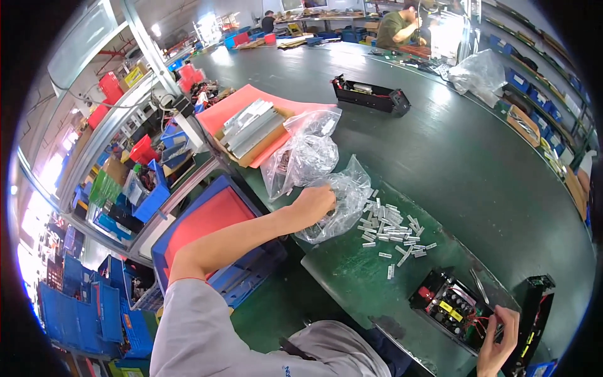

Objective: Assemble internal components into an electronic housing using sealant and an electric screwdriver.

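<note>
My left hand (317, 204) reaches into a clear plastic bag (352, 188); its fingertips are hidden by the bag, so its grip does not show. Beside that bag lies a loose heap of small silvery metal pieces (389, 225). At the lower right, my right hand (501, 333) rests against the edge of an open black electronic unit (453, 308). Its thumb and fingers are curled together near the red wires; what they hold, if anything, cannot be made out. The unit shows a circuit board with yellow-wrapped parts. Tweezers (480, 286) lie along its far side.
A second clear bag (304, 154) and a cardboard box of metal bars (251, 129) on pink sheet sit beyond my left hand. One black unit (370, 96) lies farther back, another (534, 327) at the right. Blue crates (235, 283) stand left. A person (402, 28) works at the far side.
</note>
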A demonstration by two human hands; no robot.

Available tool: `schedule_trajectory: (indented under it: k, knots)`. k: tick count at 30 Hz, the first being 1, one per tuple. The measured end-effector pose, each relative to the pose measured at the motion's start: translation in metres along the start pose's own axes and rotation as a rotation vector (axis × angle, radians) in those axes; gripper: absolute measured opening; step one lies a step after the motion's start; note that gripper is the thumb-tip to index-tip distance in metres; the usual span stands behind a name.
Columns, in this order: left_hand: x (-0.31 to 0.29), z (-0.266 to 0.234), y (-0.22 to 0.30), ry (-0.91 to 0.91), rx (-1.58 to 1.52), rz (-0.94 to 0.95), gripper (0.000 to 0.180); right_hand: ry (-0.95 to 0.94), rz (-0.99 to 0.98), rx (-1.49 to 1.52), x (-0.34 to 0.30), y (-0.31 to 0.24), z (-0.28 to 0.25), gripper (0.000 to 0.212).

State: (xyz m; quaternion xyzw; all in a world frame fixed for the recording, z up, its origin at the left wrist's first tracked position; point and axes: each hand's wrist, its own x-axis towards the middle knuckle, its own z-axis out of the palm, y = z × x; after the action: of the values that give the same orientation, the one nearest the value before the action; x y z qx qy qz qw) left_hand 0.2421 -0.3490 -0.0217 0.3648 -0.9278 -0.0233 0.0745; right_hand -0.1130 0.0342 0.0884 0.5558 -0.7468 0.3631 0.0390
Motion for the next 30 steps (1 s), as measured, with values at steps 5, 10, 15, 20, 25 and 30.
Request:
schedule_trajectory:
  k: [5,10,15,20,25,30]
  knots:
    - [-0.007,-0.007,0.011,-0.013,0.022,0.126,0.016,0.028,0.0,0.041,-0.006,0.001,0.0,0.017]
    - [-0.013,0.002,0.015,0.037,-0.029,0.097,0.013,0.031,0.018,0.036,-0.014,0.004,-0.003,0.016]
    - [-0.017,0.011,0.018,0.033,-0.144,-0.107,0.018,0.008,0.01,0.054,-0.02,0.009,-0.005,0.016]
    - [-0.008,0.022,0.011,0.014,-0.053,-0.123,0.02,-0.008,0.049,0.076,-0.028,0.009,-0.003,0.017]
    - [-0.009,-0.01,0.019,0.008,-0.109,-0.139,0.02,0.023,0.039,0.111,-0.018,0.003,0.012,0.02]
    - [-0.009,-0.002,0.004,-0.044,-0.146,-0.16,0.018,0.039,0.017,0.125,-0.022,0.004,0.01,0.026]
